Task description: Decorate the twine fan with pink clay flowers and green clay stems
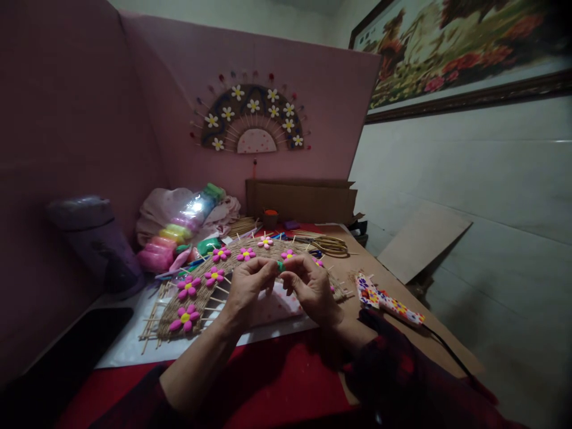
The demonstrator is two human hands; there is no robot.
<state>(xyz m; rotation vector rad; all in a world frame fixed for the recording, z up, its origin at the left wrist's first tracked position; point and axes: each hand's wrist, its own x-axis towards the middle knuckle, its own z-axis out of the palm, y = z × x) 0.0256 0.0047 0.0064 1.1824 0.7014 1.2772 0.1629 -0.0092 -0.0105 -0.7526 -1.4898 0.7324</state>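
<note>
Between the fingertips of both hands is a small piece of green modelling clay [280, 266]. My left hand [250, 289] pinches it from the left, and my right hand [313, 291] pinches it from the right. Both hands are raised over a fan-shaped craft [201, 298] of wound twine on thin wooden sticks. Pink clay flowers [188, 286] with yellow centres sit along its twine band. My hands hide part of the band and of the pale dotted half-circle [279, 307] at its base.
A finished fan [253, 119] hangs on the pink panel. Coloured clay packs [174, 232] lie back left, near a purple container [96, 244]. Gold-handled scissors [329, 245] lie behind the fan craft. A flower-patterned glue gun [388, 302] with a cord rests at right. A dark phone-like slab [71, 357] lies left.
</note>
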